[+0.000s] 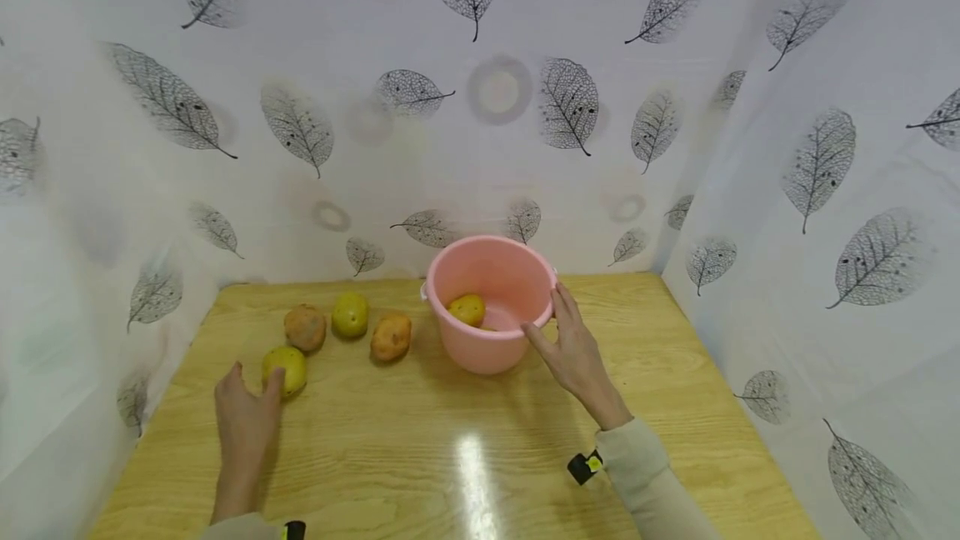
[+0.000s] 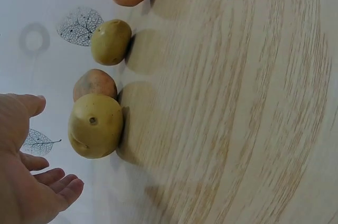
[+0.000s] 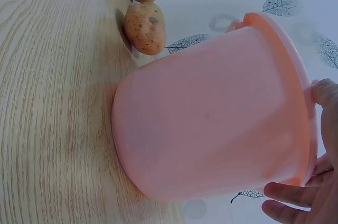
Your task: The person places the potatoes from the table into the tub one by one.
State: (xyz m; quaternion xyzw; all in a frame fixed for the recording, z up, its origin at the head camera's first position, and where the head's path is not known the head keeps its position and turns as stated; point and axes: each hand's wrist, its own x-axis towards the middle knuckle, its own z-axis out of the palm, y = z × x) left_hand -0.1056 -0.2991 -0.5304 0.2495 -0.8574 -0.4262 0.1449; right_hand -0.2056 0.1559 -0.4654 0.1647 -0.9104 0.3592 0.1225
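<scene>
My left hand reaches beside a round yellow-green fruit at the front left. The left wrist view shows a gap between the spread fingers and this fruit. Behind it lie a brown potato, another yellow-green fruit and a second potato. A pink bucket stands upright near the back of the table. On its right rim, my right hand holds on, thumb at the near edge and fingers round the side. Inside the bucket lies a yellow fruit; a sliver of something yellow shows beside it.
A wooden table carries everything. White curtains with a leaf print hang behind it and along both sides. On the bucket's left side is a white handle joint.
</scene>
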